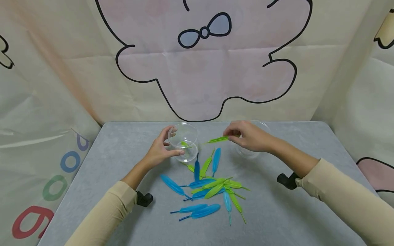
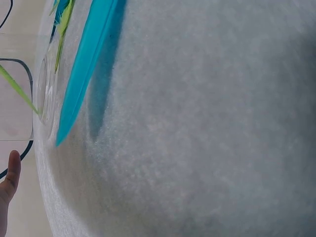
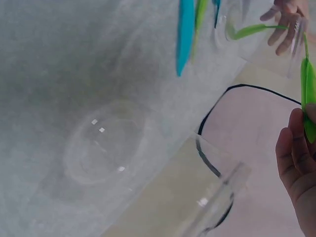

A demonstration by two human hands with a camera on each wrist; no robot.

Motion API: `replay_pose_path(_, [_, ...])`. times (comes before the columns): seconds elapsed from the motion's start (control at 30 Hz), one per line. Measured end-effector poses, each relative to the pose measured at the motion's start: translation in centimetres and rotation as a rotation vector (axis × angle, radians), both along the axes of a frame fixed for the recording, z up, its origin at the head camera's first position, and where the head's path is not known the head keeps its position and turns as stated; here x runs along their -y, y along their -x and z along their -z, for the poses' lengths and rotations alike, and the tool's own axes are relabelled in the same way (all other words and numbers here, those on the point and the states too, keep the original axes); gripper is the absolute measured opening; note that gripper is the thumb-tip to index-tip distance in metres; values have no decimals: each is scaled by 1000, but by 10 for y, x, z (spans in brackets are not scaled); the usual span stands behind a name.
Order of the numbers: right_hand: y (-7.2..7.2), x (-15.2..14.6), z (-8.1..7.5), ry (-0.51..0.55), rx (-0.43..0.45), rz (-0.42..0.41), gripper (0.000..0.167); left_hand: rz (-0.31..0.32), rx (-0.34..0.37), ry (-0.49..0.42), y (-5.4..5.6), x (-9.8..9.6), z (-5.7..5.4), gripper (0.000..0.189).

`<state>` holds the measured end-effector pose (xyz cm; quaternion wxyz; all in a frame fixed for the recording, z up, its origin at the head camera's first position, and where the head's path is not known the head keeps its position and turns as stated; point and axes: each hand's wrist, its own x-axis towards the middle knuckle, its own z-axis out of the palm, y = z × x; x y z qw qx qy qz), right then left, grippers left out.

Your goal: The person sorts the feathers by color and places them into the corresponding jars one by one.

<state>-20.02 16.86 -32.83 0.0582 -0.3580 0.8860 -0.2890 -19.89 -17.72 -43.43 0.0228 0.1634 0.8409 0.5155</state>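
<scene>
My left hand [image 1: 160,147] curves round a clear cup [image 1: 188,131] at the back of the table, thumb toward the front and fingers at its far left side. Inside that cup lies a green feather [image 3: 249,31]. My right hand [image 1: 250,135] pinches another green feather [image 1: 218,139] in the air, its tip pointing left toward the cup. Behind the right hand stands a second clear cup [image 3: 106,143], partly covered by it in the head view. In front of both hands, blue feathers [image 1: 205,211] and green feathers [image 1: 215,190] lie in a loose, overlapping pile.
The grey table [image 1: 123,212] ends at a fabric backdrop [image 1: 197,75] with cartoon outlines, just behind the cups. More printed fabric [image 1: 34,143] hangs at the left side. A black wrist device [image 1: 144,199] sits at the left cuff, and another [image 1: 287,181] at the right cuff.
</scene>
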Motion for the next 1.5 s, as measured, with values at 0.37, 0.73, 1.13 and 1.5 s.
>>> replay_pose_path(0.37, [17, 8, -30, -23, -40, 30, 15, 4, -9, 5, 1, 1, -1, 99])
replay_pose_path(0.73, [25, 32, -39, -32, -138, 25, 15, 8, -10, -9, 2, 0, -1, 99])
replay_pose_path(1.13, [27, 63, -32, -48, -127, -9, 14, 19, -25, -28, 1, 1, -1, 99])
replay_pose_path(1.5, [25, 82, -22, -70, -135, -28, 14, 12, -9, -22, 1, 1, -1, 97])
